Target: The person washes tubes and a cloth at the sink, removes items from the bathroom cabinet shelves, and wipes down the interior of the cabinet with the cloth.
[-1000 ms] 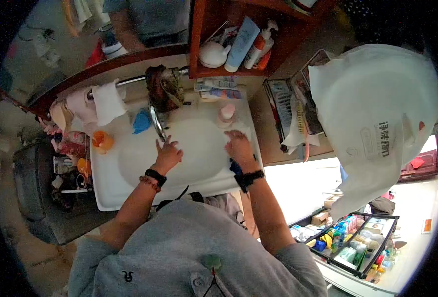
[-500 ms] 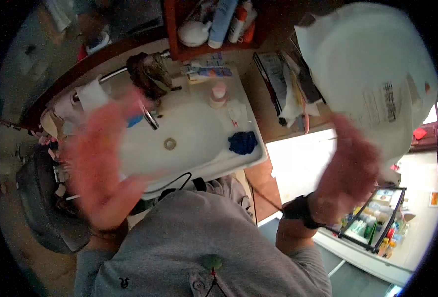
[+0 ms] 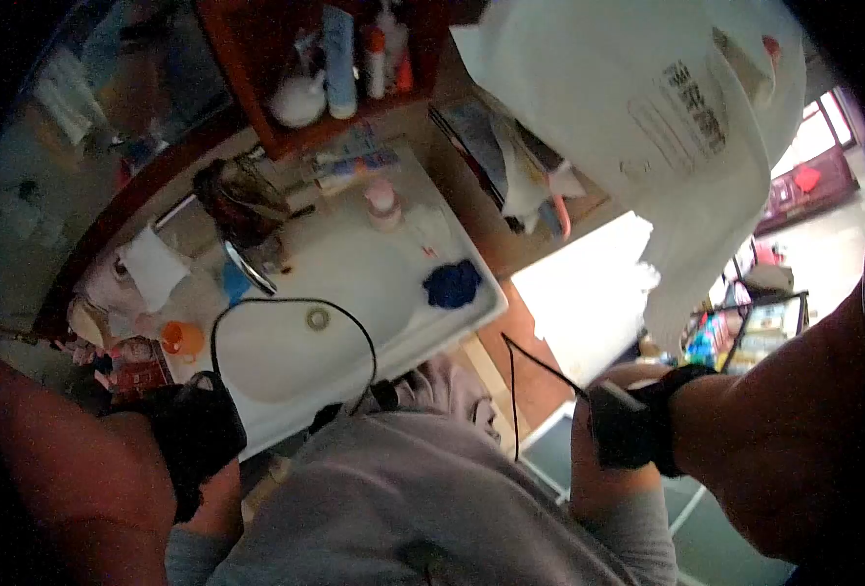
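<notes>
My left hand [image 3: 71, 488] is a large dark shape at the lower left, close to the camera, with a black band at the wrist; its fingers do not show. At the lower right my right hand [image 3: 774, 439] is just as close, a black watch at its wrist, fingers also out of sight. Whether either holds anything is hidden. Between them lies the white sink [image 3: 354, 342] with a chrome faucet [image 3: 249, 269] and a drain [image 3: 317, 317]. A dark blue cloth [image 3: 452, 284] rests on the sink's right rim.
An orange cup [image 3: 182, 338] and a blue item [image 3: 236, 282] are on the left rim, a pink-capped jar [image 3: 383, 204] at the back. A wooden shelf [image 3: 247, 73] holds bottles. A white plastic bag [image 3: 637, 127] hangs at the right.
Both hands have risen from over the sink, spread apart and come close to the camera. The view has turned, and the sink and shelf sit further left. A thin black cable now loops across the sink.
</notes>
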`<action>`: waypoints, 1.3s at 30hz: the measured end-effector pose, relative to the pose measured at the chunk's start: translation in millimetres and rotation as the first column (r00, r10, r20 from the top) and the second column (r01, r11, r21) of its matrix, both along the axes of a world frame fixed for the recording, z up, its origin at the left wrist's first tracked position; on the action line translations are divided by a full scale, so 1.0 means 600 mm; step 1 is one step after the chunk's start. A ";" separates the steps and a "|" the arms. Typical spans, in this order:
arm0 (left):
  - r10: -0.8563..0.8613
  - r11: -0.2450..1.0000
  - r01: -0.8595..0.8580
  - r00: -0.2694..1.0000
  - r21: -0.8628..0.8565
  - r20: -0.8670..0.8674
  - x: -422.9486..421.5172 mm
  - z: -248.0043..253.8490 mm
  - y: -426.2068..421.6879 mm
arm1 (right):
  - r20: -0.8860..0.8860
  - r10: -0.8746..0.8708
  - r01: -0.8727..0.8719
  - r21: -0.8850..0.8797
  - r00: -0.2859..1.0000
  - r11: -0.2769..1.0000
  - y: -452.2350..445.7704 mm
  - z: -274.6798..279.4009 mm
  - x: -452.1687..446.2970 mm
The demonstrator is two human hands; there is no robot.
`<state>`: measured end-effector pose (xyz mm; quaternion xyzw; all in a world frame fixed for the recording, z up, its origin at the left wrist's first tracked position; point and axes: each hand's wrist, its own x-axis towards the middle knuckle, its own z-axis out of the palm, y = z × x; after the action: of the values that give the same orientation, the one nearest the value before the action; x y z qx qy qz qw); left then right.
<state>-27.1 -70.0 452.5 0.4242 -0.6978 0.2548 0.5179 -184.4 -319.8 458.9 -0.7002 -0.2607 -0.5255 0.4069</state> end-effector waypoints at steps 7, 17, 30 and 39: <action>-0.012 1.000 0.012 1.000 0.013 -0.014 0.002 -0.001 -0.013 | -0.006 -0.057 0.058 0.022 0.998 0.998 -0.001 -0.028 0.021; 0.409 0.911 -0.092 0.340 0.403 -0.847 0.081 -0.302 -0.021 | -0.307 -0.245 0.265 0.023 0.919 0.964 0.058 -0.171 0.089; -0.393 0.911 -0.112 0.065 -0.398 -0.917 0.287 -0.241 0.102 | -0.604 -0.075 0.109 0.020 0.793 0.994 0.072 -0.270 0.153; -0.282 0.904 -0.306 0.092 -0.297 -0.955 0.286 -0.247 0.077 | -0.650 -0.089 0.110 -0.009 0.755 0.994 0.046 -0.300 0.163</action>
<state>144.4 -23.9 304.0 0.3639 -0.0841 0.0508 0.9262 -86.8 -292.0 278.8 -0.8454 -0.0582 -0.2754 0.4539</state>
